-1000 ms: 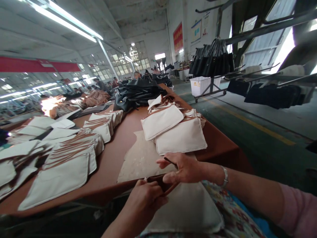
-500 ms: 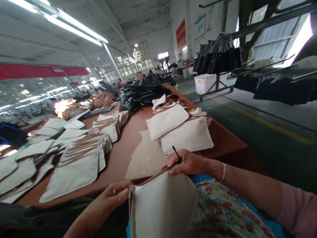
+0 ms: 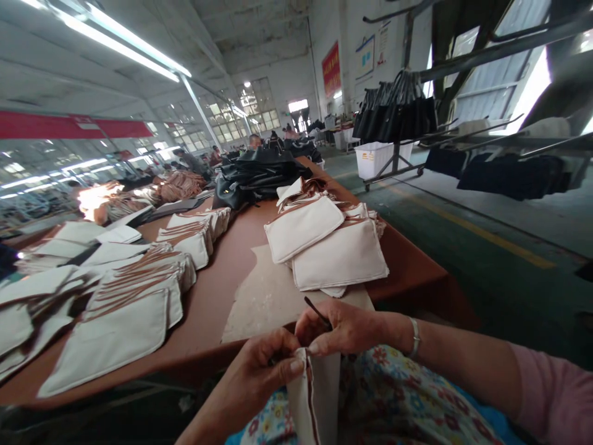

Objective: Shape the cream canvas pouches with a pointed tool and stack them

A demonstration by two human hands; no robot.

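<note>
A cream sewn panel [image 3: 325, 395] with a brown edge stands upright over my lap, its stitched side turned towards me. My left hand [image 3: 259, 371] is closed on its upper corner, thumb in front. Right beside it, my right hand [image 3: 345, 327] pinches the same top edge. A thin dark tool [image 3: 317, 311] sticks up out of my right hand; its lower part is hidden, so I cannot tell its kind. Just beyond my hands, a beige board [image 3: 259, 303] lies on the brown-covered table [image 3: 245, 241].
Cream panels [image 3: 343, 259] are piled at the right, and more panels [image 3: 120, 327] lie in overlapping rows at the left. Black bags [image 3: 259, 173] are heaped further back. A metal rack [image 3: 396, 161] with hanging black bags stands right of the table.
The panel has turned from its broad face to its edge. My left hand has moved right and up, close against my right hand. My view has shifted slightly.
</note>
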